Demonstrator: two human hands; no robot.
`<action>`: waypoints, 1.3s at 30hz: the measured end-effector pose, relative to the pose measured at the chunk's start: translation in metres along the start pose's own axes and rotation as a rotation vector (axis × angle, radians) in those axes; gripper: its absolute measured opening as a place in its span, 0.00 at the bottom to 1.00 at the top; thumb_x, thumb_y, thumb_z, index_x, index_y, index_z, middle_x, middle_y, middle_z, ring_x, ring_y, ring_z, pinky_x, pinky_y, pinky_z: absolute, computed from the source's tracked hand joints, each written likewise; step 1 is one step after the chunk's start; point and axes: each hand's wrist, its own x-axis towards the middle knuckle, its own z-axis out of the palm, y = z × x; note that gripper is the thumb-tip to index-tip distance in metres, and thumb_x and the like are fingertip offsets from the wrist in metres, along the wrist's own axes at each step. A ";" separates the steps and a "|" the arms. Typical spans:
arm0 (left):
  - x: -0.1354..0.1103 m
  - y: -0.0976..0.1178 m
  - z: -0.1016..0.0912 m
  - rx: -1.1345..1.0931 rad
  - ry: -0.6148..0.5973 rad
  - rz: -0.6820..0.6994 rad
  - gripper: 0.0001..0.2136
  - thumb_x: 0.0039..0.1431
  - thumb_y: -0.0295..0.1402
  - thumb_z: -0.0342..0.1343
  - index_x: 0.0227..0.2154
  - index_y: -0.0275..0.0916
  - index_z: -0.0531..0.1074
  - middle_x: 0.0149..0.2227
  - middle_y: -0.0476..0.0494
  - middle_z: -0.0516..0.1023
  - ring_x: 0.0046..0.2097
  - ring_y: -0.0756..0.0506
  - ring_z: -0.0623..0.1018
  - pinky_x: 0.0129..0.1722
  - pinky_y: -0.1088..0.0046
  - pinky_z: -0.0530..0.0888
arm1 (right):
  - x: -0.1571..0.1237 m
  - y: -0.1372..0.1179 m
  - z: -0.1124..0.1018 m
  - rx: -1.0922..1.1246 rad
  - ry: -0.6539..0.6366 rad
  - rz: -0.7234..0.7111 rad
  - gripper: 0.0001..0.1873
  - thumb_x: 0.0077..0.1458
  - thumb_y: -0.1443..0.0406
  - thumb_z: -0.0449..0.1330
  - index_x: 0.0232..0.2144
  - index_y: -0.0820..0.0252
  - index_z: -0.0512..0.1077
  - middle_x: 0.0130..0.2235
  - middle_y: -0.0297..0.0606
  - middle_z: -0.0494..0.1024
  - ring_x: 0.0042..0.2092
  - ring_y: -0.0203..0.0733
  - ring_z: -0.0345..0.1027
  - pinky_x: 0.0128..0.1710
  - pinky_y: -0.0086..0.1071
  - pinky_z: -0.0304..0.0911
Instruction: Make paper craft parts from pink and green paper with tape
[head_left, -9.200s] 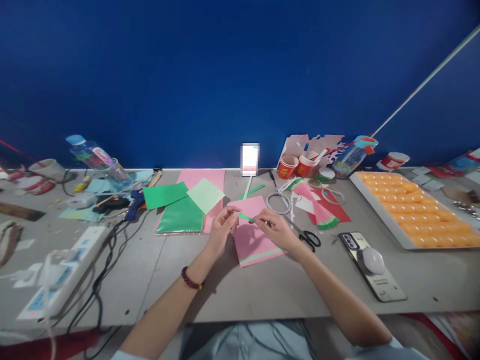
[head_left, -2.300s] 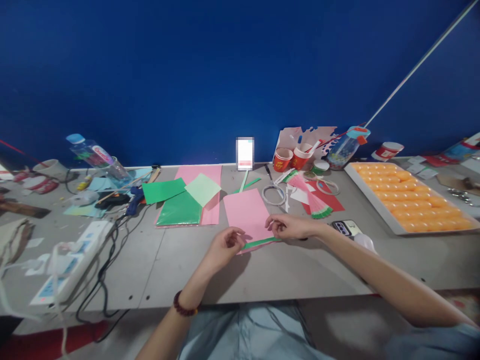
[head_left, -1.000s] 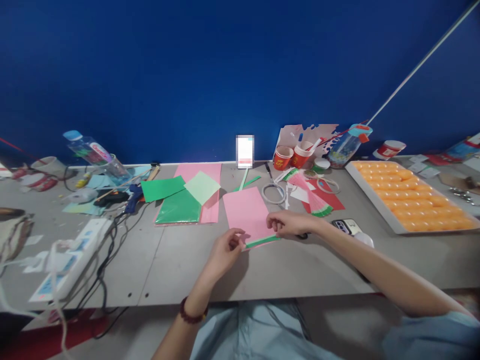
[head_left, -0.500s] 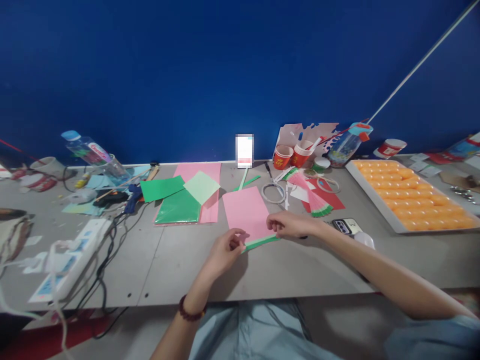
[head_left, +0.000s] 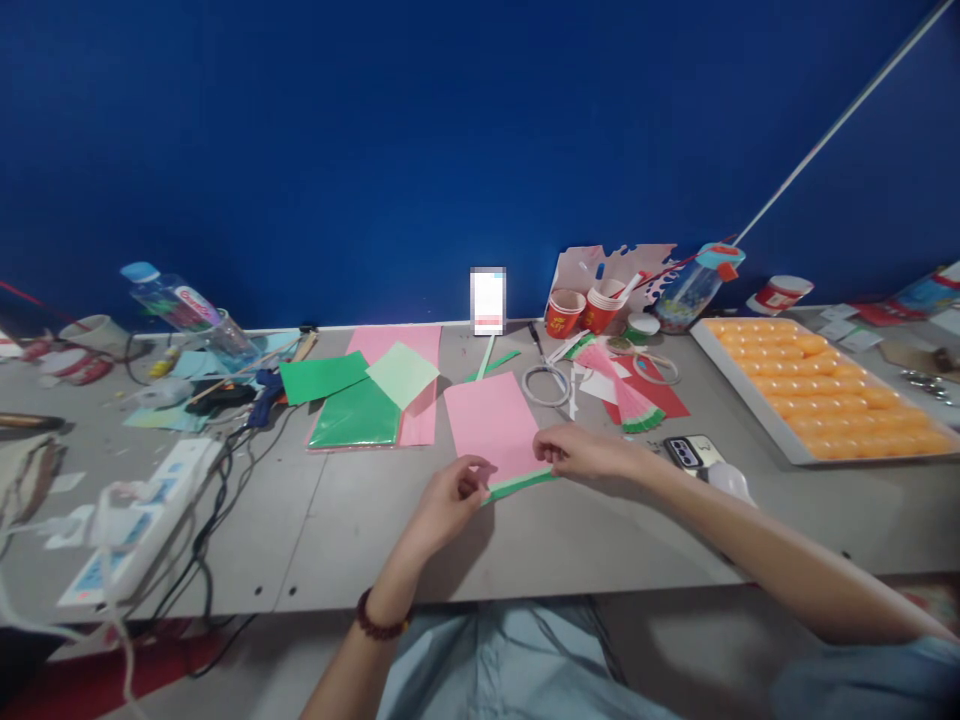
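Observation:
A pink sheet of paper (head_left: 491,420) lies on the table in front of me, with a green paper strip (head_left: 521,487) along its near edge and a thin pale green line beside it. My left hand (head_left: 454,500) is closed at the sheet's near left corner, thumb and fingers pinching at the edge strip. At the near right corner, my right hand (head_left: 574,452) is closed too, its curled fingers on the sheet's edge. The fingertips partly hide both corners. A pale strip (head_left: 486,357) and a green strip (head_left: 504,366) lie just beyond the sheet.
Left of the sheet are green paper (head_left: 356,418), a pale green square (head_left: 403,375) and a power strip (head_left: 142,520). To the right lie a folded watermelon-coloured paper fan (head_left: 619,385), a phone (head_left: 690,452) and a tray of orange balls (head_left: 825,390). Red paper cups (head_left: 566,313) stand behind.
Almost nothing differs. Both hands stay at the near corners of the pink sheet, and the view has shifted very slightly.

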 end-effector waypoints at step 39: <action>-0.003 0.005 0.000 0.069 0.008 -0.009 0.15 0.47 0.26 0.55 0.41 0.37 0.71 0.26 0.50 0.70 0.28 0.51 0.70 0.27 0.77 0.65 | 0.007 -0.017 -0.012 -0.177 -0.149 -0.017 0.10 0.42 0.75 0.58 0.30 0.61 0.68 0.32 0.35 0.69 0.32 0.35 0.60 0.28 0.25 0.52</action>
